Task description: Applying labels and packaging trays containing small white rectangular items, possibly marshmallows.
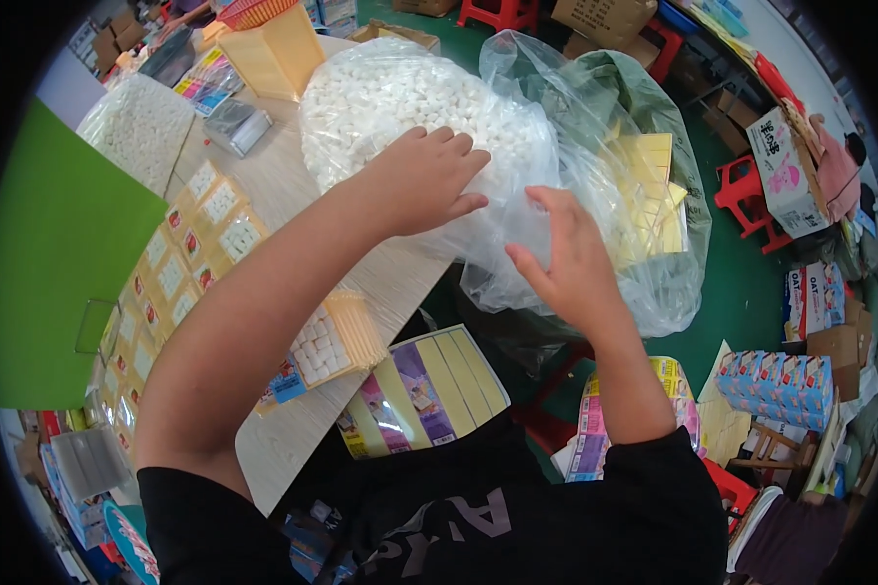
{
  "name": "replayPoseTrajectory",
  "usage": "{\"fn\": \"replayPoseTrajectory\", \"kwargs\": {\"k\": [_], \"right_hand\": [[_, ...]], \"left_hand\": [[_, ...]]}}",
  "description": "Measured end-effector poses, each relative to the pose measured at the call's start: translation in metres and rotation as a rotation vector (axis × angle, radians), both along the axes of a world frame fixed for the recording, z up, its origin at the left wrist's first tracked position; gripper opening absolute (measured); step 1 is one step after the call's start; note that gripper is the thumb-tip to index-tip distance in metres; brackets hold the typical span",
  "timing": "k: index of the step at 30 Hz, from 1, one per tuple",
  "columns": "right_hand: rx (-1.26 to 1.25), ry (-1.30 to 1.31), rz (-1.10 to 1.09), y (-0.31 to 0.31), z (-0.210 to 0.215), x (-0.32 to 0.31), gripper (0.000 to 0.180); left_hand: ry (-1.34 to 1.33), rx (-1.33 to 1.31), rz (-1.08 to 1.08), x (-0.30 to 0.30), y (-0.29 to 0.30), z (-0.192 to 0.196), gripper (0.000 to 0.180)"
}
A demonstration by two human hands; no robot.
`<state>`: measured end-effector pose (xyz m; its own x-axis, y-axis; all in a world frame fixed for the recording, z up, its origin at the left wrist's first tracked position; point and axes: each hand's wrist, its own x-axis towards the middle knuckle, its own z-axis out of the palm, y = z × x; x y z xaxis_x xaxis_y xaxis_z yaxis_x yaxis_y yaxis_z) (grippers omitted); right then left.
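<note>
A large clear plastic bag (361, 107) full of small white pellet-like pieces lies on the table's far edge, its loose mouth spread to the right. My left hand (424, 180) reaches over it, palm down, fingers slightly bent and thumb apart, with nothing visible in it. By the loose clear plastic my right hand (571, 258) is raised, thumb and forefinger apart; its other fingers are partly hidden. Behind the film, a green sack (688, 166) holds yellow card sheets (649, 161).
Left of my left arm, the pale table (273, 180) bears rows of small packs (190, 244) with white pieces inside. A stack of cards (351, 331) sits near its edge. Printed sheets (429, 390) lie before me. Red stools (751, 200) and boxes stand on the right.
</note>
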<state>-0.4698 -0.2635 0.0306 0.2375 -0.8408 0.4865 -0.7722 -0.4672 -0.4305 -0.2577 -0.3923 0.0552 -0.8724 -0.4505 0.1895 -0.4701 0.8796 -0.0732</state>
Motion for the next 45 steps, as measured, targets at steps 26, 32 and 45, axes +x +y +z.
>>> {"fn": "replayPoseTrajectory", "kwargs": {"k": [26, 32, 45], "right_hand": [[0.08, -1.198, -0.434, 0.035, -0.046, -0.105, 0.006], [0.25, -1.157, -0.564, 0.048, -0.055, -0.114, 0.012], [0.297, -0.709, -0.62, 0.024, -0.021, -0.095, 0.03]], "left_hand": [[0.071, 0.059, -0.02, -0.003, 0.008, 0.016, 0.062], [0.091, 0.01, -0.058, -0.001, 0.007, 0.016, 0.046], [0.062, -0.009, -0.022, -0.006, 0.018, 0.019, 0.046]]}}
